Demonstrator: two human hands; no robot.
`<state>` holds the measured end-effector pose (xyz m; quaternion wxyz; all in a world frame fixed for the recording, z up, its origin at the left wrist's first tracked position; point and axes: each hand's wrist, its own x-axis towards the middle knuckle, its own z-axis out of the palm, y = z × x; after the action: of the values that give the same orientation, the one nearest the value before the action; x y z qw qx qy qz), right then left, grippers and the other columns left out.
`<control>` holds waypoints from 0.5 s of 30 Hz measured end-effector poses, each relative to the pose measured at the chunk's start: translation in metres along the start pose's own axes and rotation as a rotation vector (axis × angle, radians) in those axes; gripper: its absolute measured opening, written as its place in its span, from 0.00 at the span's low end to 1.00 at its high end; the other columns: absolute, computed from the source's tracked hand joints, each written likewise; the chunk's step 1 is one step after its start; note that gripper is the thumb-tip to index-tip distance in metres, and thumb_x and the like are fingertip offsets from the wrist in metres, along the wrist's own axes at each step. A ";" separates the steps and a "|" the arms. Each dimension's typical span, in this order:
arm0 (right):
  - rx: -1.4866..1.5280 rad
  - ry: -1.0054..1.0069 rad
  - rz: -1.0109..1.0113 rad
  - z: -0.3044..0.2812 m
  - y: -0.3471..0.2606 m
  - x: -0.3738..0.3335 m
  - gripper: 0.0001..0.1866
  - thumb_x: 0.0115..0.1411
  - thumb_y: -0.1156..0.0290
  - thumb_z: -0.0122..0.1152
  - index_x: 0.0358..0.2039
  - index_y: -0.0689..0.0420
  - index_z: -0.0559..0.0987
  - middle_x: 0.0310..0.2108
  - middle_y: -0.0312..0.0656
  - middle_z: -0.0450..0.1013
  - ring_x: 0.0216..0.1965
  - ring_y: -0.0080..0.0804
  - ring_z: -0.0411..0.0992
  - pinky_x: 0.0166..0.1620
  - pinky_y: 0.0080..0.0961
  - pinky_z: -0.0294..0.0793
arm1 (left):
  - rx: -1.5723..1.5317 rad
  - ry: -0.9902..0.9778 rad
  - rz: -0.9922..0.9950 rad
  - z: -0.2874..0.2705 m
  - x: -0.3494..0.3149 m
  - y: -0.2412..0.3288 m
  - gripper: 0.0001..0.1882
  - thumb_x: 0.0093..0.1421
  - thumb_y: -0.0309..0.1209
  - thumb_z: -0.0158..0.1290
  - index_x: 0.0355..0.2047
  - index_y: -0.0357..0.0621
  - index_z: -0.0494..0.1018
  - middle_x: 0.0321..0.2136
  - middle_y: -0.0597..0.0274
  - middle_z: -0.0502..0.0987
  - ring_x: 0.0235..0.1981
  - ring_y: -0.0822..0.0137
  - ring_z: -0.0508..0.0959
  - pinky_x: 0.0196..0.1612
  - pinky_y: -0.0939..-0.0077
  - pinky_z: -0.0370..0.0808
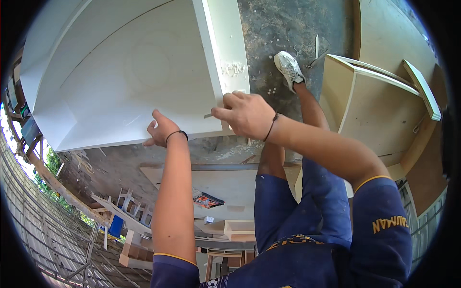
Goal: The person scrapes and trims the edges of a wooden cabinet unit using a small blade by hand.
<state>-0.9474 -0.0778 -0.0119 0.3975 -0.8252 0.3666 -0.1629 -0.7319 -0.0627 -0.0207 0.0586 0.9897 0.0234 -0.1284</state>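
A large white box-like cabinet [144, 62] lies before me, its inside facing up. My left hand [162, 130] is at its near edge, thumb and fingers apart, with nothing visible in them; whether it presses on the edge I cannot tell. My right hand [246, 114] is closed at the cabinet's near right corner. From its fingers sticks a thin, flat grey strip [208, 115], like a blade, pointing left over the cabinet's inside; the rest is hidden in the fist. White crumbs [234, 69] lie on the pale strip along the cabinet's right side.
My shoe [288, 67] stands on the dusty concrete floor [269, 24], where more white crumbs are scattered. An open pale wooden cabinet [374, 96] with a loose board [422, 89] stands at the right. Behind my arms lie another panel [230, 180] and a small wooden box [239, 229].
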 end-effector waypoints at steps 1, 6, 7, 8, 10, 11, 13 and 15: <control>-0.050 0.060 0.041 0.005 0.002 0.002 0.15 0.49 0.74 0.56 0.39 0.45 0.74 0.27 0.38 0.67 0.28 0.36 0.71 0.27 0.31 0.73 | -0.008 0.002 0.003 -0.003 0.003 -0.003 0.33 0.53 0.57 0.46 0.49 0.44 0.68 0.66 0.45 0.33 0.51 0.48 0.72 0.46 0.55 0.74; -0.258 0.555 -0.016 -0.048 0.085 0.086 0.17 0.52 0.74 0.53 0.43 0.43 0.75 0.30 0.41 0.71 0.30 0.41 0.74 0.30 0.34 0.75 | -0.131 0.000 0.023 0.000 -0.009 0.001 0.32 0.51 0.57 0.49 0.45 0.44 0.70 0.66 0.45 0.34 0.49 0.49 0.71 0.48 0.53 0.70; -0.258 0.554 -0.012 -0.040 0.082 0.082 0.17 0.52 0.74 0.53 0.43 0.43 0.75 0.30 0.41 0.71 0.30 0.41 0.74 0.30 0.34 0.75 | -0.128 -0.001 0.023 0.001 -0.010 0.001 0.32 0.51 0.57 0.49 0.45 0.44 0.70 0.66 0.45 0.34 0.49 0.49 0.71 0.48 0.53 0.70; -0.269 0.515 -0.032 -0.031 0.074 0.073 0.16 0.52 0.75 0.54 0.42 0.44 0.76 0.28 0.40 0.70 0.28 0.40 0.73 0.28 0.34 0.74 | -0.102 -0.008 0.026 0.001 -0.011 0.000 0.32 0.51 0.57 0.48 0.46 0.44 0.70 0.66 0.46 0.33 0.50 0.49 0.71 0.47 0.53 0.71; -0.251 0.414 -0.031 -0.014 0.045 0.049 0.14 0.52 0.74 0.55 0.40 0.43 0.76 0.25 0.38 0.67 0.26 0.38 0.71 0.25 0.32 0.71 | -0.072 -0.006 0.024 -0.003 -0.009 -0.002 0.31 0.52 0.56 0.47 0.47 0.44 0.69 0.67 0.46 0.32 0.51 0.49 0.71 0.46 0.53 0.72; -0.262 0.348 -0.046 -0.001 0.029 0.027 0.14 0.51 0.74 0.56 0.39 0.43 0.75 0.26 0.37 0.66 0.27 0.35 0.70 0.24 0.30 0.70 | -0.080 0.001 0.024 -0.005 -0.010 -0.001 0.31 0.52 0.56 0.47 0.46 0.44 0.69 0.66 0.47 0.33 0.51 0.49 0.71 0.47 0.52 0.72; -0.132 0.188 -0.003 0.019 0.001 -0.011 0.17 0.48 0.76 0.55 0.39 0.43 0.74 0.27 0.35 0.65 0.29 0.32 0.70 0.23 0.28 0.69 | -0.083 0.015 0.029 -0.007 -0.007 -0.003 0.31 0.52 0.56 0.46 0.46 0.44 0.69 0.66 0.47 0.33 0.51 0.49 0.71 0.47 0.52 0.71; -0.054 0.156 -0.074 0.018 -0.005 -0.016 0.18 0.48 0.76 0.55 0.40 0.43 0.74 0.28 0.35 0.66 0.30 0.32 0.71 0.24 0.28 0.71 | -0.090 0.006 0.019 -0.007 -0.006 -0.006 0.31 0.52 0.56 0.46 0.45 0.44 0.69 0.66 0.47 0.35 0.51 0.49 0.71 0.47 0.52 0.70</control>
<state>-0.9461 -0.0542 -0.0188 0.3391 -0.8334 0.3702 -0.2312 -0.7369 -0.0563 -0.0134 0.1041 0.9866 0.0198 -0.1238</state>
